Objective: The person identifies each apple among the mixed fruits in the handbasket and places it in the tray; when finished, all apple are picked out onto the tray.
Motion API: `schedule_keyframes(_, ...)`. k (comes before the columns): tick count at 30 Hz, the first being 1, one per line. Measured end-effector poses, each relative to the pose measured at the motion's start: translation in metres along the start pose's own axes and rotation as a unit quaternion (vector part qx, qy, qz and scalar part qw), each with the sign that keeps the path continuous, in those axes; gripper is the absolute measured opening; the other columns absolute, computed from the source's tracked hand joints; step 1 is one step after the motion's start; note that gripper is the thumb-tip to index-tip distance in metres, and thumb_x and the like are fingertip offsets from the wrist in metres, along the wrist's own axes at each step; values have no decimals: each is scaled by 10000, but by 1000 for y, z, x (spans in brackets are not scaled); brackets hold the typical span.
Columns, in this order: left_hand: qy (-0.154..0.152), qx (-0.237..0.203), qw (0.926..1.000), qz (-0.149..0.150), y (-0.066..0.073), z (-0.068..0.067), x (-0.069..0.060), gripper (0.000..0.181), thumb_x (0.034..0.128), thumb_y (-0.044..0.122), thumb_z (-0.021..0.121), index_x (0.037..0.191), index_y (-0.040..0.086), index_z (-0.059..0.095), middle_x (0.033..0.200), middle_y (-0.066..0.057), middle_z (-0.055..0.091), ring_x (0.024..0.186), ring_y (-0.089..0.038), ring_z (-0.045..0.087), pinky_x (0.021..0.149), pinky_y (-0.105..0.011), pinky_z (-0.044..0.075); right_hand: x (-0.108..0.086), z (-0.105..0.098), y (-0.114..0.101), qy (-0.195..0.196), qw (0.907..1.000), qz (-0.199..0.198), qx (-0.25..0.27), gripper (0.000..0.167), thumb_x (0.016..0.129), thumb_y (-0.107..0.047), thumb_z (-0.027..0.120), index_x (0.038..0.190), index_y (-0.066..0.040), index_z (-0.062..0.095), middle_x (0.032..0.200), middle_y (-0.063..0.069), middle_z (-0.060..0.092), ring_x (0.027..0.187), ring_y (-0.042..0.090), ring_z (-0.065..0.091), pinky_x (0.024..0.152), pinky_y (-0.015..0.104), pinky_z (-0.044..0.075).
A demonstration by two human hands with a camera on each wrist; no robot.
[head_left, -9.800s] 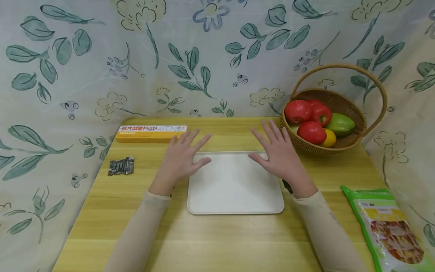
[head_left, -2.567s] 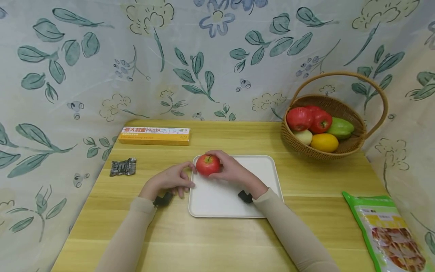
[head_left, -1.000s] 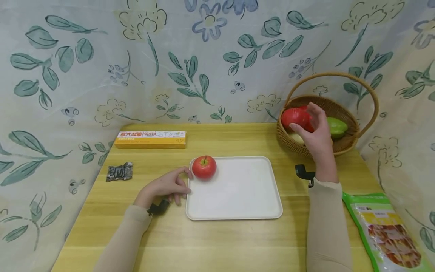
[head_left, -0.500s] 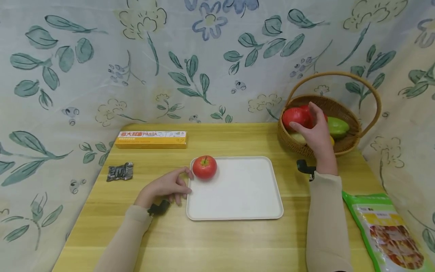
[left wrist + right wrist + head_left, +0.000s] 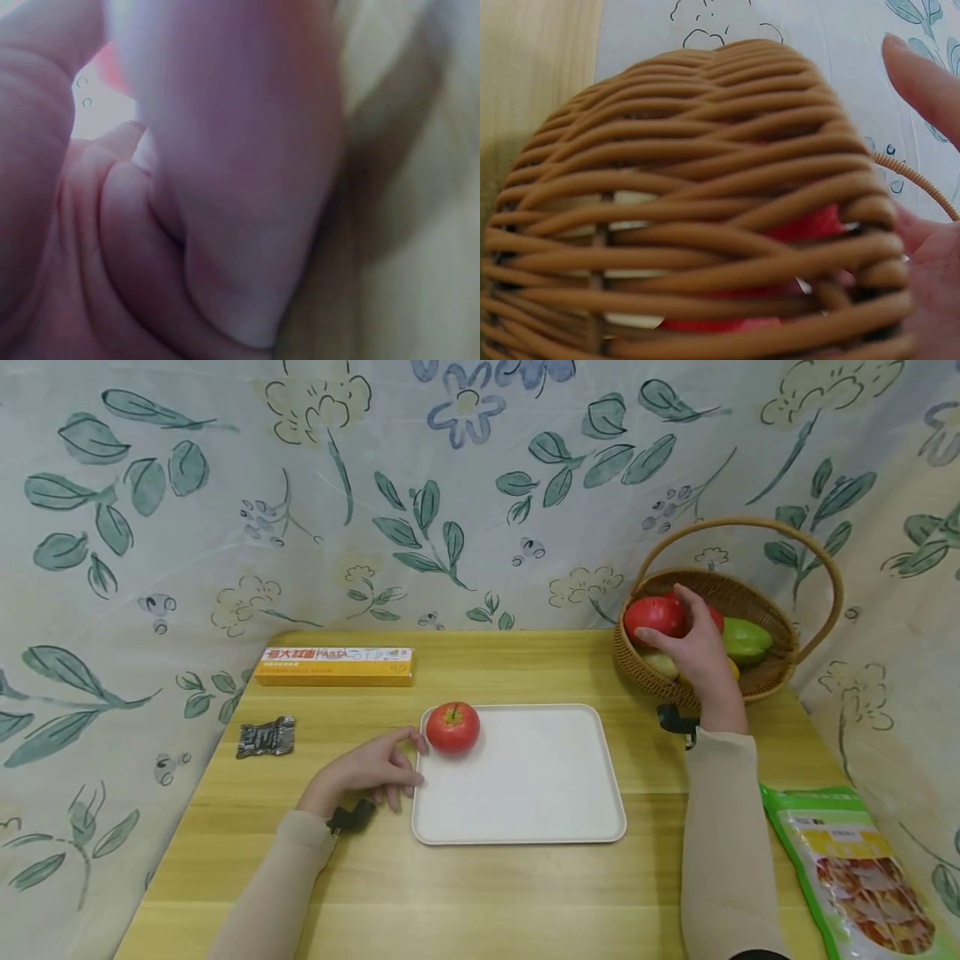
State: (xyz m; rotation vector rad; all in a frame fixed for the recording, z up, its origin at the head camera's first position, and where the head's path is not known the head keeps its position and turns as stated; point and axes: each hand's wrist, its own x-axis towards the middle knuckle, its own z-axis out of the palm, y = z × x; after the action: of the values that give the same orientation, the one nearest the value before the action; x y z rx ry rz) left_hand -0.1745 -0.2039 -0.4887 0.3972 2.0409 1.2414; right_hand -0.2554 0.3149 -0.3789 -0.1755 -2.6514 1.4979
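In the head view my right hand (image 5: 697,647) reaches over the front rim of the wicker basket (image 5: 637,672). Its thumb and fingers curve round a red apple (image 5: 652,620) at the basket's left side. The right wrist view is mostly filled by the woven basket wall (image 5: 705,172), with red showing through the gaps and part of the hand at the right. My left hand (image 5: 367,770) rests at the left edge of the white tray (image 5: 525,785), fingers loosely bent and holding nothing. Another red apple (image 5: 453,727) sits in the tray's far left corner.
Also in the basket are a green fruit (image 5: 744,641), a pale one (image 5: 658,662) and a yellow one, partly hidden. A pasta box (image 5: 333,668) lies at the back left, near a small dark packet (image 5: 266,737). A green food bag (image 5: 862,868) lies at the right.
An apple went from the basket onto the tray, where my right hand let it go. That hand then returned to the basket and closed round another apple. The left hand stays by the tray.
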Motion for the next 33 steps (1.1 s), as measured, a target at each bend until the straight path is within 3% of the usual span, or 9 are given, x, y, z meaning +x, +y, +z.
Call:
schedule_keyframes(18, -16, -60, 10000, 21, -3, -1, 2, 541, 949, 279, 819, 1343, 143, 475, 811, -95, 763, 539, -208, 720, 435, -259, 499, 8, 2, 4, -108, 9965, -127, -819, 1012, 984, -360, 763, 1720, -221, 83, 1789, 194, 90, 1576, 540, 227, 1229, 755, 270)
schedule_keyframes(26, -59, -82, 9999, 62, -2, -1, 2, 531, 951, 278, 814, 1343, 159, 476, 811, -83, 767, 540, -200, 727, 438, -250, 499, 9, 1, 3, 127, 9926, -401, -1137, 936, 986, -326, 762, 1701, -136, 188, 1737, 257, 174, 1539, 546, 277, 1223, 752, 283)
schedule_keyframes(33, -21, -129, 9999, 50, -1, 0, 1, 528, 952, 267, 814, 1340, 144, 478, 806, -88, 766, 534, -200, 719, 434, -255, 492, 9, 1, 2, 249, 9904, -383, -1308, 926, 977, -312, 773, 1698, -145, 216, 1725, 243, 196, 1541, 536, 270, 1206, 764, 301)
